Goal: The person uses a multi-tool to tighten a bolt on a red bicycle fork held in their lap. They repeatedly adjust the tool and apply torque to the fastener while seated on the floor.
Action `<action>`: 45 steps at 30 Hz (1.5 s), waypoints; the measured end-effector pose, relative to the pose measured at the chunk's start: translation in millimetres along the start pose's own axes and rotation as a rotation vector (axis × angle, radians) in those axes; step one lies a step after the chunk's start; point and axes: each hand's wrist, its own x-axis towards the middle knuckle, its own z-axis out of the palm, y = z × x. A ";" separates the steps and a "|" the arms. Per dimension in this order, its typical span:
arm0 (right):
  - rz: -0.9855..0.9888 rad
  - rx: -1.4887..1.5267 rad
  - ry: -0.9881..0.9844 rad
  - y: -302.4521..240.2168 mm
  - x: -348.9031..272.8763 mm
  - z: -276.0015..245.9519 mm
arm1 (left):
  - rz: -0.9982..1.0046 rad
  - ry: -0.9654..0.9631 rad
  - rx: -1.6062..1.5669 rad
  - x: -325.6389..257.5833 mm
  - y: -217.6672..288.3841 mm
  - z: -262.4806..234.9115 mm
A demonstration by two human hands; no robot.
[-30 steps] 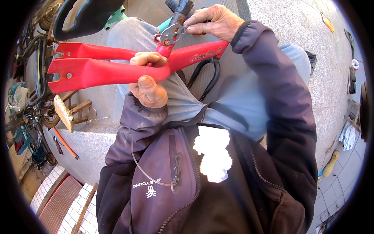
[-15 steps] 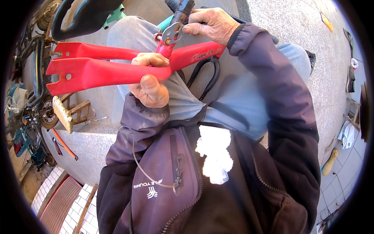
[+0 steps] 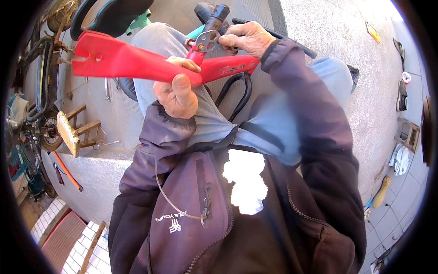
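Note:
A red bicycle frame (image 3: 123, 58) lies across my lap, its slotted end pointing left. My left hand (image 3: 177, 97) is wrapped round the frame near its middle, thumb on top. My right hand (image 3: 248, 40) pinches a flat grey multi-hole wrench (image 3: 212, 38) between thumb and fingers. The wrench sits at a bolt (image 3: 190, 43) on the short red tube that rises from the frame. I cannot tell whether a hole is fully seated on the bolt. Just beyond is a black tubular part (image 3: 217, 18). A black curved bar (image 3: 246, 91) shows below the frame.
A small wooden stool (image 3: 73, 130) stands on the floor at left, beside several bicycles (image 3: 43, 86). A dark seat-like part (image 3: 114, 16) and a green part (image 3: 139, 22) lie at the upper left. An orange-handled tool (image 3: 67, 170) rests at lower left.
The frame has rolled and its left end has swung up and right, so its two prongs now overlap. Both hands keep their holds; the wrench has shifted slightly right.

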 end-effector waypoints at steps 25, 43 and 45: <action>-0.195 -0.536 0.056 -25.2 -17.0 -21.4 | -0.030 0.000 -0.043 -4.1 4.2 2.7; -0.318 -1.007 -0.314 -105.1 19.2 -33.5 | -0.040 0.013 -0.162 -5.0 2.3 1.3; -0.350 -1.010 -0.343 -112.6 21.3 -33.7 | -0.034 0.020 -0.167 -5.7 1.1 1.4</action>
